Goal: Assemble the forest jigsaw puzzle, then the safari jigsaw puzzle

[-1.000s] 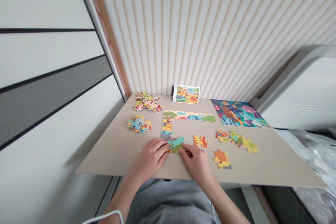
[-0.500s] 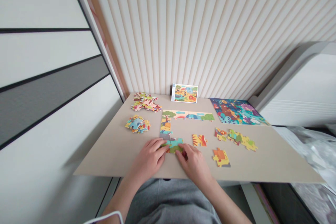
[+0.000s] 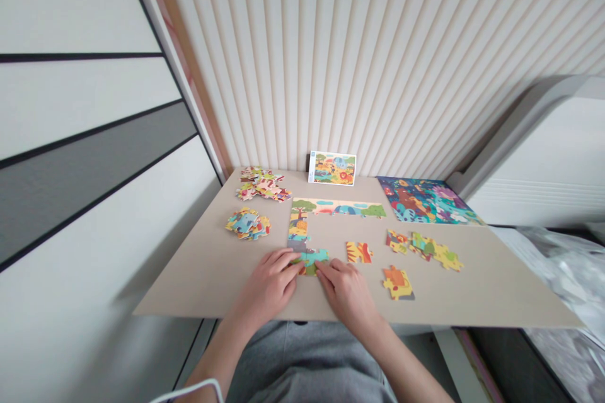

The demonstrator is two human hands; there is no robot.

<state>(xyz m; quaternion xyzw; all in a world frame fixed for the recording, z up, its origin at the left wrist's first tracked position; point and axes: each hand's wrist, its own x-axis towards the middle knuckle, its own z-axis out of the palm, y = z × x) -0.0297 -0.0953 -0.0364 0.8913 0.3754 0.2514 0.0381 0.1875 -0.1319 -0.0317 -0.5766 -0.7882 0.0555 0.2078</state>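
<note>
Head view: left hand (image 3: 270,277) and right hand (image 3: 348,284), grip unclear, touched teal-green puzzle pieces (image 3: 316,256) at nine and four o'clock; probably light, stiff card, best held edgewise.

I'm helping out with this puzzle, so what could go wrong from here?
The left hand and right hand both touch the turquoise pieces; an uneven push might loosen the joined border.
The right hand could knock the orange piece nearby.
The far pile and near pile lie close together, so pieces might mix.
</note>
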